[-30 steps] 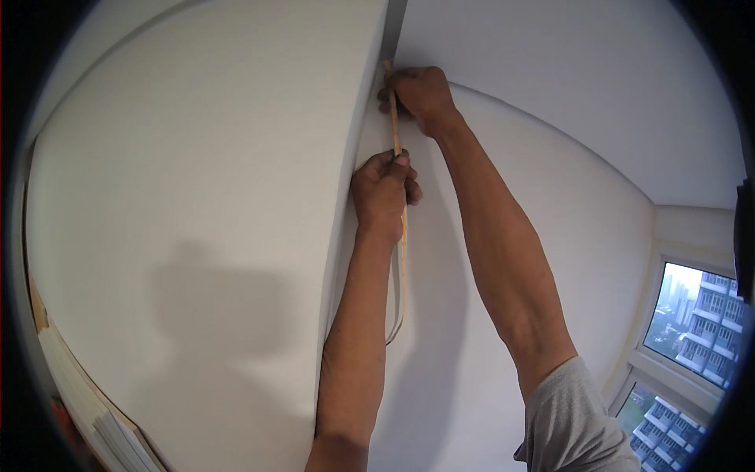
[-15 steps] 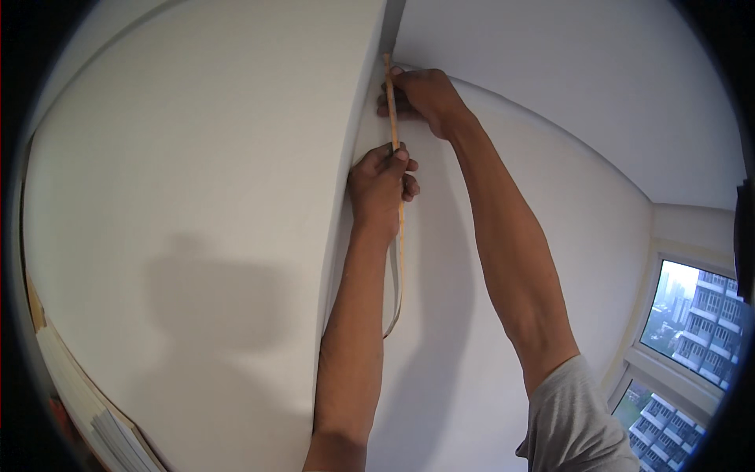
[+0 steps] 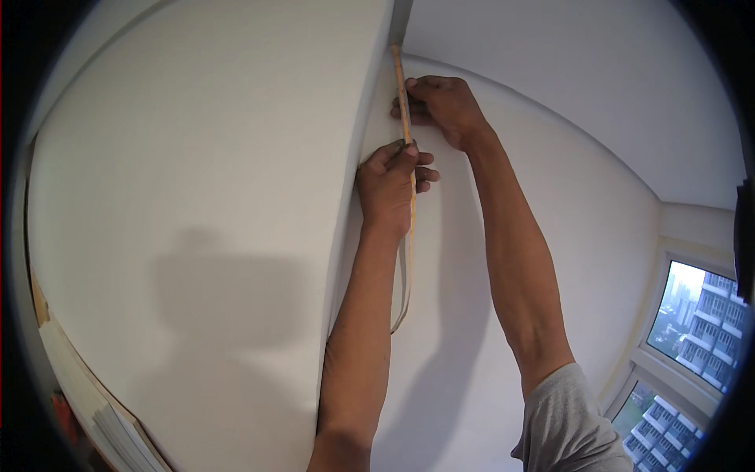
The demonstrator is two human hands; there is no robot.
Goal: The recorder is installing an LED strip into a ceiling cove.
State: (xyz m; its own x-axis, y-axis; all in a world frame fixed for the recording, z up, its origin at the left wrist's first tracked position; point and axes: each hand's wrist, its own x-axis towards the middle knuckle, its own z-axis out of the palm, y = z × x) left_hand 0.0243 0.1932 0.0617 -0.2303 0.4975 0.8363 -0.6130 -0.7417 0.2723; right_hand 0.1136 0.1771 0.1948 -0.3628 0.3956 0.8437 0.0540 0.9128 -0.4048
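Observation:
A narrow, flexible yellowish-tan strip (image 3: 404, 114) runs up to the corner under the ceiling, beside the edge of a large cream panel (image 3: 236, 157). My left hand (image 3: 388, 182) pinches it between thumb and forefinger, with the other fingers bent loosely to the right. Higher up, my right hand (image 3: 448, 108) has its thumb at the strip's right edge and its curled fingers behind it. Below my left hand, the loose length hangs down the white wall (image 3: 452, 299) and bends back in a loop, partly hidden by my left forearm.
The pale ceiling (image 3: 566, 86) slopes across the upper right. A window (image 3: 692, 315) with tall buildings outside is at the right. At the lower left, flat white boards or sheets (image 3: 110, 417) stand beside the panel. Shadows fall on the panel and wall.
My right hand has moved slightly down along the strip, away from its top end. The whole view has shifted a little, and my left hand keeps its pinch.

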